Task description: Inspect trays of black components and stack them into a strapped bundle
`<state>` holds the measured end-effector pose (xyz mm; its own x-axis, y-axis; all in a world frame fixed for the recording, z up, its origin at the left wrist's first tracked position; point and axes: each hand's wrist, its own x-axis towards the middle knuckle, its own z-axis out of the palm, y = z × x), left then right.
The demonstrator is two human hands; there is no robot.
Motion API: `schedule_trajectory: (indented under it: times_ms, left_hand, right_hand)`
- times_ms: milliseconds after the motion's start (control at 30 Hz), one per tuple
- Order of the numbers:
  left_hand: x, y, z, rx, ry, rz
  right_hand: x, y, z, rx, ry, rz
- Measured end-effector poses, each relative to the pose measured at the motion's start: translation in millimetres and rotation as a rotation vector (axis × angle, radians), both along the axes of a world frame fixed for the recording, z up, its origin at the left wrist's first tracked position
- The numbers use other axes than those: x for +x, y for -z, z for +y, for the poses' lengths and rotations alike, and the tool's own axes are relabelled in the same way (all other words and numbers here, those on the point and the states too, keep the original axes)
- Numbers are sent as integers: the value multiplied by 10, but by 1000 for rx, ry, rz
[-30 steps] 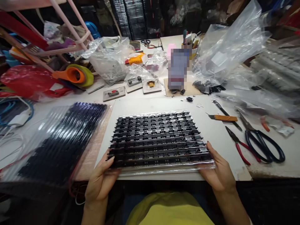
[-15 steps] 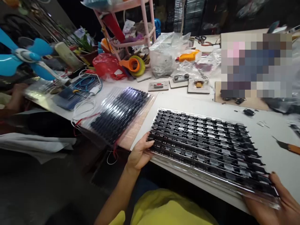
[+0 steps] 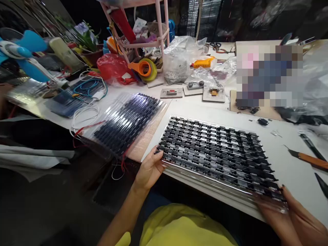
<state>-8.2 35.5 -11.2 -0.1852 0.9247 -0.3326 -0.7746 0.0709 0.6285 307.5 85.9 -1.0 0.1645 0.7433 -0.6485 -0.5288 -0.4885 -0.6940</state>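
Note:
A clear plastic tray (image 3: 230, 186) filled with rows of small black parts with metal pins is held at the table's front edge. My left hand (image 3: 150, 169) grips its left front corner, thumb on top and fingers underneath. At the right front corner my right hand (image 3: 289, 212) is closed on the same tray, its thumb along the end and fingers partly seen through the plastic. To the left lies a stack of similar trays (image 3: 130, 119) with dark parts under shiny clear plastic.
A craft knife (image 3: 307, 159) with an orange handle lies at the right. Behind are small mounted fixtures (image 3: 214, 94), plastic bags (image 3: 176, 61), an orange tape dispenser (image 3: 143, 68) and a pink rack (image 3: 160, 27). A blue fan (image 3: 23, 53) and cables (image 3: 85, 112) are at the left.
The view has shifted a little to the right, so more tools show at the right edge. Both hands keep their hold on the tray, which looks slightly flatter.

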Motion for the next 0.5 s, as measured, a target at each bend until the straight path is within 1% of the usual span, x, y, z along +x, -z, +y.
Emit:
schedule_trajectory:
  times_ms: [100, 233, 333, 500]
  left_hand:
    - [-18, 11, 12, 15, 8, -1]
    - [-8, 13, 32, 5, -2, -12]
    - [-1, 9, 38, -14, -8, -5]
    - [1, 0, 39, -41, -26, -1]
  right_hand:
    - [-53, -27, 20, 14, 12, 12]
    - [-79, -58, 26, -28, 58, 29]
    - [-101, -65, 27, -32, 78, 59]
    - [-110, -17, 29, 31, 67, 94]
